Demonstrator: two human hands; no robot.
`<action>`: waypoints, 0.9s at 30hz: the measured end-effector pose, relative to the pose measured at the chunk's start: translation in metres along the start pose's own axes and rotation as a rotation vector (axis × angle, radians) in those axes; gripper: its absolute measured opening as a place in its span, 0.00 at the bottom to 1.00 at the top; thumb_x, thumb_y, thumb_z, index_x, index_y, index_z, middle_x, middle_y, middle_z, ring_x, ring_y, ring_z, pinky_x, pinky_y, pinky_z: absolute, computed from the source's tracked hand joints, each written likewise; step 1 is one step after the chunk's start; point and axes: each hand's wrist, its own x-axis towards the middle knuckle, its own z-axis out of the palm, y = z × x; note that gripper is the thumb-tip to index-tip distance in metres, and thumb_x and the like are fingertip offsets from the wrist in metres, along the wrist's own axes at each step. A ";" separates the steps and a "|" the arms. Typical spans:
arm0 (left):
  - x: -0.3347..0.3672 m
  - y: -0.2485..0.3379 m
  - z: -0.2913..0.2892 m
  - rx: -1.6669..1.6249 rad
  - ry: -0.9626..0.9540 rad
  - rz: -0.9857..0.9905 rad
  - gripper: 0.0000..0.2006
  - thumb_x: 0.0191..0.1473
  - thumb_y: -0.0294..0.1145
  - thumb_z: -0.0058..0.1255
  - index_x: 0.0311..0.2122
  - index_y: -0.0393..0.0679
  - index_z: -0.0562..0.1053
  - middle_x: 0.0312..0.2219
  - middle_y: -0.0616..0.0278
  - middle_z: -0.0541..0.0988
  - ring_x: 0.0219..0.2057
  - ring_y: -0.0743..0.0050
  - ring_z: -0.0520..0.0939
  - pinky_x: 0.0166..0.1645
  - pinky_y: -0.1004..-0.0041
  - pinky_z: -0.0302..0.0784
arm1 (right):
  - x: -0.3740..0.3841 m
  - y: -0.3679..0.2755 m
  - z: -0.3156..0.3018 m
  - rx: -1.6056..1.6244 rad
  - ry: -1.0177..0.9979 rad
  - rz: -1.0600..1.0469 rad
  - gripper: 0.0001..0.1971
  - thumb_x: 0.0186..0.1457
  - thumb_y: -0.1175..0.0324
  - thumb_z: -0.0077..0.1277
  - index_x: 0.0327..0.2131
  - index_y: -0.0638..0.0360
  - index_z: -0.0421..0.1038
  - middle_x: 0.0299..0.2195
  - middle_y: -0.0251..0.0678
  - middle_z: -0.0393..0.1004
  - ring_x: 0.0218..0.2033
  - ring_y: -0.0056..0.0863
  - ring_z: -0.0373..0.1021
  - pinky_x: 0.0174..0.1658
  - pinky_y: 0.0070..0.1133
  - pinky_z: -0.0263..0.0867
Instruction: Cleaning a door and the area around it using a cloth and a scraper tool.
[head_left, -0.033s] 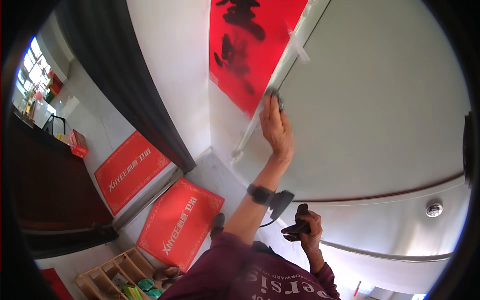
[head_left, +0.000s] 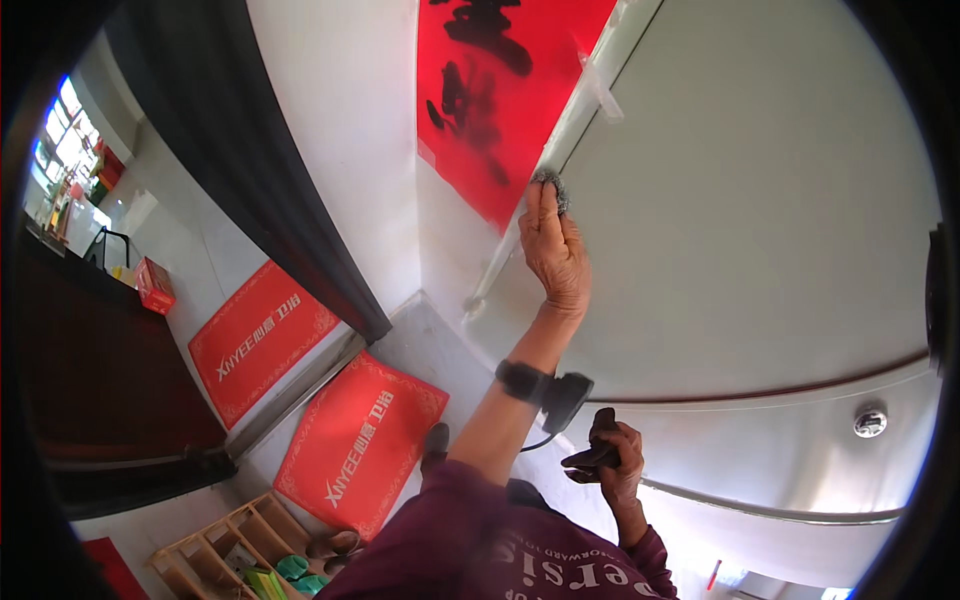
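A: Where do we find the grey scouring pad?
B: We find it under the fingertips of the left hand, showing past their ends and along their right side. The pale frame strip runs just beside those fingers on the left, with the red banner beyond it; the wide grey-green panel spreads to their right.

A: State of the fingers?
B: On the left hand we note them nearly straight, close together and laid over the pad, which they have hold of. The thumb's grip we cannot make out. On the right hand we record fingers curled round a dark brown item, which juts out to their left; its kind we cannot tell.

A: How do we rate the pad for handling?
B: We judge it light, springy and rough rather than slippery, hardly fragile, though strands might pull loose. We would take hold across its back with several fingertips, keeping them clear of the frame edge. Whether it is wet we cannot establish.

A: Its appearance?
B: We see a small, rounded clump with a wiry, speckled surface, silvery grey with darker flecks; the fingers hide much of it.
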 end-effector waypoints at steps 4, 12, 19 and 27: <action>-0.030 -0.053 -0.010 0.085 -0.074 0.047 0.21 0.45 0.18 0.39 0.49 0.37 0.61 0.48 0.52 0.65 0.46 0.54 0.67 0.48 0.66 0.63 | -0.016 0.008 0.004 -0.037 -0.010 0.012 0.15 0.33 0.83 0.52 0.30 0.57 0.68 0.35 0.39 0.67 0.39 0.34 0.64 0.40 0.23 0.61; -0.001 0.009 0.004 0.055 -0.001 0.068 0.22 0.44 0.17 0.39 0.49 0.35 0.59 0.46 0.48 0.65 0.43 0.49 0.69 0.46 0.65 0.64 | 0.007 0.025 -0.014 0.047 -0.072 -0.064 0.16 0.32 0.82 0.52 0.30 0.57 0.69 0.37 0.39 0.67 0.40 0.34 0.64 0.40 0.23 0.61; -0.049 -0.060 -0.007 0.234 -0.024 -0.020 0.23 0.43 0.17 0.41 0.49 0.36 0.60 0.44 0.49 0.67 0.39 0.51 0.70 0.44 0.64 0.65 | 0.001 0.036 -0.016 0.018 -0.154 -0.035 0.17 0.30 0.83 0.52 0.30 0.56 0.69 0.37 0.41 0.67 0.39 0.36 0.64 0.41 0.24 0.61; -0.045 -0.062 -0.002 0.111 0.035 0.007 0.21 0.44 0.16 0.39 0.47 0.37 0.61 0.40 0.54 0.69 0.36 0.55 0.71 0.39 0.66 0.67 | 0.003 0.048 -0.019 -0.011 -0.188 -0.058 0.17 0.30 0.83 0.50 0.30 0.56 0.69 0.37 0.41 0.67 0.40 0.37 0.64 0.41 0.24 0.61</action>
